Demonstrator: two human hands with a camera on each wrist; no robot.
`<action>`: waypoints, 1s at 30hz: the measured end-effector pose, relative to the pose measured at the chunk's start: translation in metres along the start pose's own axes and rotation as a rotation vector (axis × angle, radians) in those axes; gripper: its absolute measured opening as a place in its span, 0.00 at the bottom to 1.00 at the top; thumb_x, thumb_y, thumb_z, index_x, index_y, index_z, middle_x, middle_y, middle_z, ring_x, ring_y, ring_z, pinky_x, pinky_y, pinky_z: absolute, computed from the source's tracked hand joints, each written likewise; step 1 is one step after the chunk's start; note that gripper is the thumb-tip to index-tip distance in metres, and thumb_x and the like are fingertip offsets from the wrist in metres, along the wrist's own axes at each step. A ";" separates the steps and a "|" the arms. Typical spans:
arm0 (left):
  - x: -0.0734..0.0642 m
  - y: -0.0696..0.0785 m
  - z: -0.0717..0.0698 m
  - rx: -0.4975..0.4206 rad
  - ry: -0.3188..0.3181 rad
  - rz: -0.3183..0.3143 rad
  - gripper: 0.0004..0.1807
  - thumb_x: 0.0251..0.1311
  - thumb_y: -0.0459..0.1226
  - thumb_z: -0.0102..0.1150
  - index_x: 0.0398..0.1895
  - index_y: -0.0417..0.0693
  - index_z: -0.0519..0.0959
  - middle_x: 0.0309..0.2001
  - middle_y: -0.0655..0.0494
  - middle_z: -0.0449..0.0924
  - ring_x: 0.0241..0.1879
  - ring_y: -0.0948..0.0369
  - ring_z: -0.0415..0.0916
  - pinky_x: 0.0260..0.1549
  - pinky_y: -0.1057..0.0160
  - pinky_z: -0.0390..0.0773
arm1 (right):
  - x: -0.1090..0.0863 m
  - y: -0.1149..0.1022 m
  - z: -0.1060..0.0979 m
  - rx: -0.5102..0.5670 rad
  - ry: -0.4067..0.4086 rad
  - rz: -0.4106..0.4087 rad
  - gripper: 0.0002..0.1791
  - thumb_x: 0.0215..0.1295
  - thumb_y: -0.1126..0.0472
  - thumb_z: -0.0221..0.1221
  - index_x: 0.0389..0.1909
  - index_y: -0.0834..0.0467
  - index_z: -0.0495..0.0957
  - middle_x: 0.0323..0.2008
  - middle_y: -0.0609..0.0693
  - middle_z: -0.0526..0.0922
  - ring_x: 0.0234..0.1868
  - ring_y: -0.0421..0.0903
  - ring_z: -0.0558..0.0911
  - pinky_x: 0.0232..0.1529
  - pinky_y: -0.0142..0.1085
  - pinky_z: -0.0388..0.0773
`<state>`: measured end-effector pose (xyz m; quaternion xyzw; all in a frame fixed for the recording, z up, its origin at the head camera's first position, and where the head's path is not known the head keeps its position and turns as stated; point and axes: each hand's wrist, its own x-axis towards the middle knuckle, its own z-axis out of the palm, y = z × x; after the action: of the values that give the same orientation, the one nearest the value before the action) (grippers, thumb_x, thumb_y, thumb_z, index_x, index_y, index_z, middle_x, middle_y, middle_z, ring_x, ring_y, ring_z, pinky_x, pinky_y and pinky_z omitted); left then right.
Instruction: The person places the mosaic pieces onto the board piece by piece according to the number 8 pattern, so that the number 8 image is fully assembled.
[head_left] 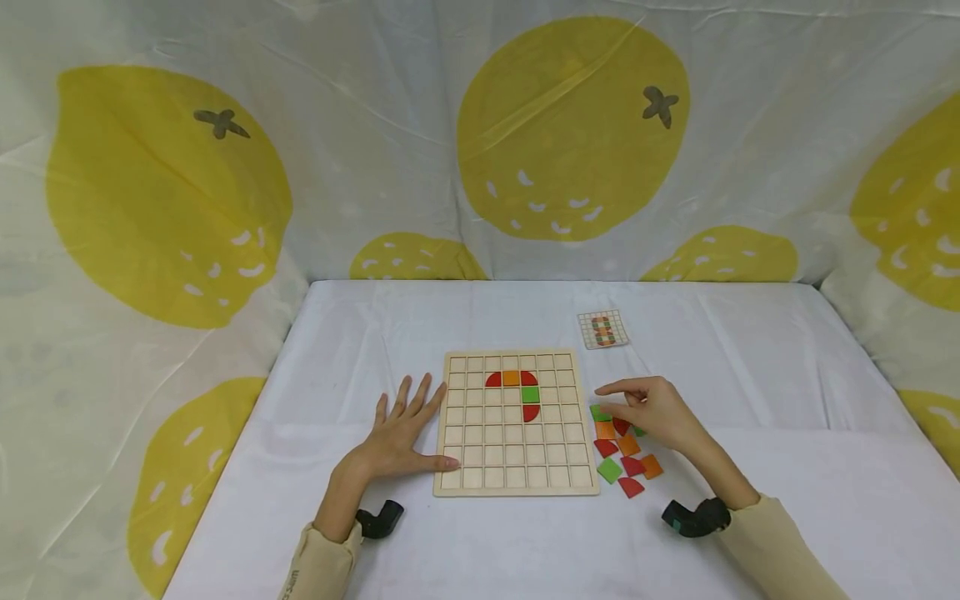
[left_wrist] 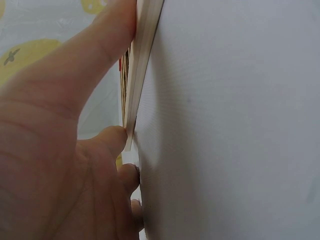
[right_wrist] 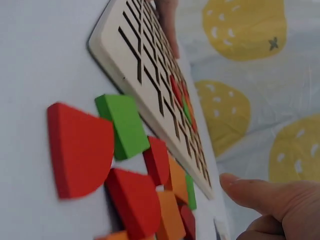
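Note:
A pale wooden grid board (head_left: 480, 454) lies flat on the white cloth. Set in its upper cells are an orange square (head_left: 511, 378), a green square (head_left: 530, 394) and red quarter-circle pieces (head_left: 531, 412). My left hand (head_left: 397, 437) is spread at the board's left side, thumb over the lower left edge and index fingertip at the upper left edge. To the right of the board, my right hand (head_left: 660, 412) hovers over loose pieces, index finger extended and thumb apart from it. Its thumb overlaps a loose green square (head_left: 597, 413); nothing shows between the fingers.
Several loose red, orange and green pieces (head_left: 628, 446) lie in a cluster along the board's right edge, some partly under the right hand. A small pattern card (head_left: 603, 330) rests behind the board to the right. A lemon-print curtain (head_left: 390, 167) encloses the table.

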<state>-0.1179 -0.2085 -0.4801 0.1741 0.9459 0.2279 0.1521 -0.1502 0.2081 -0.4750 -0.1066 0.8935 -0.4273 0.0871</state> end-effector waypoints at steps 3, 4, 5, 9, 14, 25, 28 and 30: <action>0.000 0.000 0.000 -0.003 0.001 0.001 0.67 0.51 0.64 0.73 0.85 0.52 0.44 0.85 0.43 0.32 0.83 0.36 0.23 0.74 0.25 0.27 | -0.010 0.011 -0.012 -0.012 0.030 0.024 0.15 0.63 0.59 0.72 0.49 0.58 0.89 0.15 0.42 0.57 0.18 0.37 0.58 0.20 0.30 0.55; 0.000 0.001 0.000 -0.005 0.000 0.001 0.67 0.51 0.64 0.73 0.85 0.52 0.44 0.85 0.43 0.32 0.83 0.36 0.23 0.74 0.25 0.26 | -0.013 0.014 -0.015 -0.021 0.040 0.036 0.15 0.62 0.59 0.73 0.49 0.58 0.89 0.15 0.42 0.57 0.18 0.37 0.58 0.20 0.30 0.55; 0.000 0.001 0.001 -0.007 -0.001 0.002 0.66 0.51 0.64 0.73 0.85 0.52 0.44 0.85 0.43 0.32 0.83 0.36 0.23 0.74 0.26 0.26 | -0.016 0.017 -0.018 -0.035 0.051 0.048 0.15 0.62 0.58 0.73 0.49 0.58 0.89 0.15 0.43 0.58 0.18 0.37 0.59 0.20 0.31 0.56; 0.000 0.001 0.001 -0.008 -0.002 0.004 0.66 0.52 0.64 0.73 0.85 0.51 0.44 0.85 0.43 0.31 0.83 0.36 0.23 0.74 0.26 0.26 | -0.025 0.028 -0.027 -0.079 0.087 0.085 0.17 0.61 0.56 0.74 0.50 0.57 0.89 0.16 0.43 0.59 0.19 0.38 0.60 0.20 0.32 0.56; 0.000 0.001 0.001 0.002 -0.006 0.000 0.67 0.52 0.65 0.72 0.85 0.53 0.43 0.85 0.44 0.31 0.83 0.37 0.23 0.74 0.26 0.26 | -0.033 0.039 -0.034 -0.079 0.081 0.114 0.20 0.63 0.55 0.72 0.54 0.57 0.87 0.17 0.44 0.60 0.20 0.39 0.61 0.21 0.34 0.58; 0.001 -0.001 0.002 0.004 -0.012 -0.009 0.67 0.52 0.66 0.72 0.86 0.54 0.42 0.86 0.45 0.30 0.83 0.38 0.22 0.75 0.27 0.25 | -0.038 0.051 -0.041 -0.011 0.073 0.120 0.23 0.63 0.55 0.73 0.57 0.58 0.86 0.17 0.43 0.59 0.20 0.37 0.59 0.22 0.35 0.59; 0.000 -0.001 0.002 0.008 -0.007 -0.009 0.67 0.51 0.66 0.72 0.86 0.54 0.43 0.86 0.45 0.30 0.83 0.38 0.22 0.75 0.27 0.26 | -0.038 0.050 -0.040 0.024 0.049 0.112 0.23 0.63 0.55 0.72 0.57 0.59 0.85 0.18 0.43 0.58 0.21 0.37 0.59 0.22 0.35 0.59; 0.000 -0.001 0.001 0.010 -0.005 -0.008 0.67 0.51 0.66 0.72 0.86 0.54 0.43 0.86 0.45 0.30 0.83 0.38 0.22 0.75 0.26 0.26 | -0.037 0.050 -0.039 0.043 0.031 0.108 0.22 0.63 0.56 0.72 0.57 0.59 0.86 0.17 0.43 0.58 0.21 0.37 0.59 0.22 0.35 0.59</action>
<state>-0.1179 -0.2087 -0.4817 0.1718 0.9472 0.2223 0.1546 -0.1296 0.2777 -0.4877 -0.0496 0.8899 -0.4425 0.0986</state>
